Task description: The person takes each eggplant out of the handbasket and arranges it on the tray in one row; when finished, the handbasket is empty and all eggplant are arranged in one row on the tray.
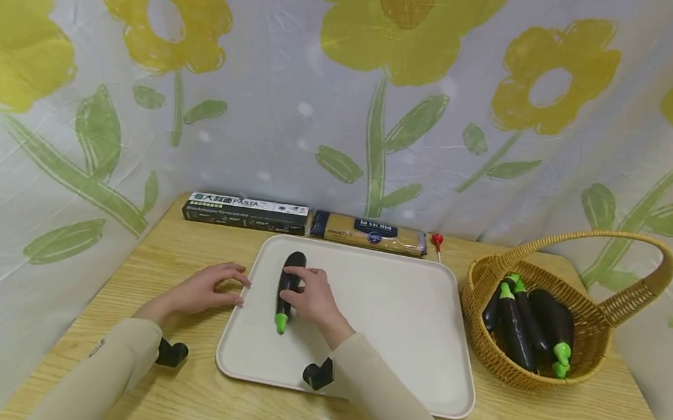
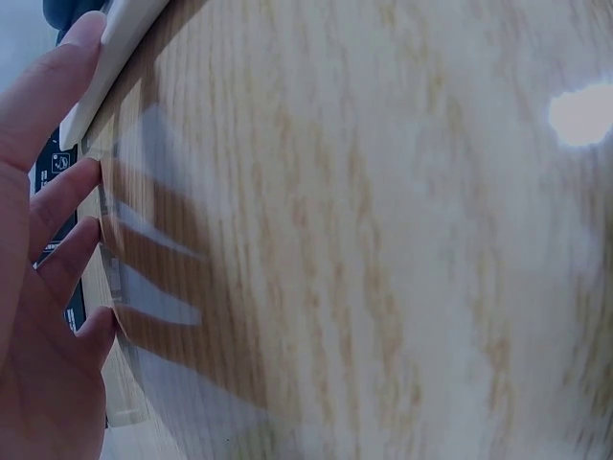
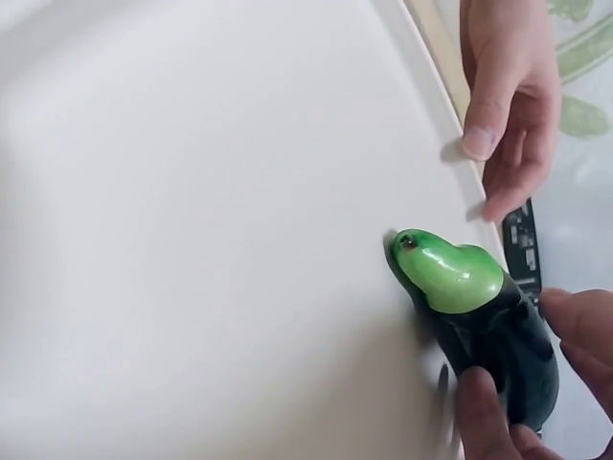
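Observation:
A dark purple eggplant point(image 1: 284, 309) with a bright green stem end lies on the left part of a white tray point(image 1: 385, 326). My right hand point(image 1: 315, 302) pinches its middle between thumb and fingers; the right wrist view shows the eggplant's green cap point(image 3: 450, 273) up close. My left hand point(image 1: 205, 292) is at the tray's left edge, its fingers loosely bent and holding nothing. In the left wrist view the left hand point(image 2: 48, 249) has its fingers spread, with the thumb by the tray's rim point(image 2: 120, 62).
Right of the tray, a wicker basket point(image 1: 485, 355) with a tall handle holds several eggplants point(image 1: 516, 327). Behind the tray lie a black pasta box point(image 1: 245, 213), a pasta bag point(image 1: 368, 233) and a small red-topped stick point(image 1: 437, 241). A flowered curtain point(image 1: 260, 111) hangs behind the table.

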Demonstrator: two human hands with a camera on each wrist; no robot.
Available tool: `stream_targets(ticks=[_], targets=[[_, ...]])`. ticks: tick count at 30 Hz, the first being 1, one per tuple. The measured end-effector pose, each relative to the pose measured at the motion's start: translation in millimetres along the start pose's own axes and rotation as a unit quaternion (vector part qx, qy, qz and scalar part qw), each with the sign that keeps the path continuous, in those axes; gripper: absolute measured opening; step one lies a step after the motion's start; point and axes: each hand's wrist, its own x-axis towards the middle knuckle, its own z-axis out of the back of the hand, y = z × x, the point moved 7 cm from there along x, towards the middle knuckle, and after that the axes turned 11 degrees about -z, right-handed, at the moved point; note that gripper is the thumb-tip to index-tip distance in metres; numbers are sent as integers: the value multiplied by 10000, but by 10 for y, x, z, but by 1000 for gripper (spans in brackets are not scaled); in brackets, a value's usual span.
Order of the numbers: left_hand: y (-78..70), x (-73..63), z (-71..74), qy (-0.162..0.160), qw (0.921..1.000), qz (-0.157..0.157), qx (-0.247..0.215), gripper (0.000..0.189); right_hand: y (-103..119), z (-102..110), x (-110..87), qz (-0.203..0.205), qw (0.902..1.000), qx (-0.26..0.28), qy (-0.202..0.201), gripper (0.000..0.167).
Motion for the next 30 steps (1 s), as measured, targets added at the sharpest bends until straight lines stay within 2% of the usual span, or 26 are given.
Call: stream_targets(ticks=[7,14,23,30], targets=[[11,-9,0,-15,10000,29,-18,31,-103,57,-111,48,9999,110,120,46],[8,-4,-4,-5,10000,-14,65,31,-173,230,-410,259,9982,442,304,46],[17,-4,-9,31,9999,36,91,30,-338,663,-883,469,9956,725,352,46],[23,-10,-10,35,9999,59,94,30,-549,1062,-1161,471,9922,1149,57,44]])
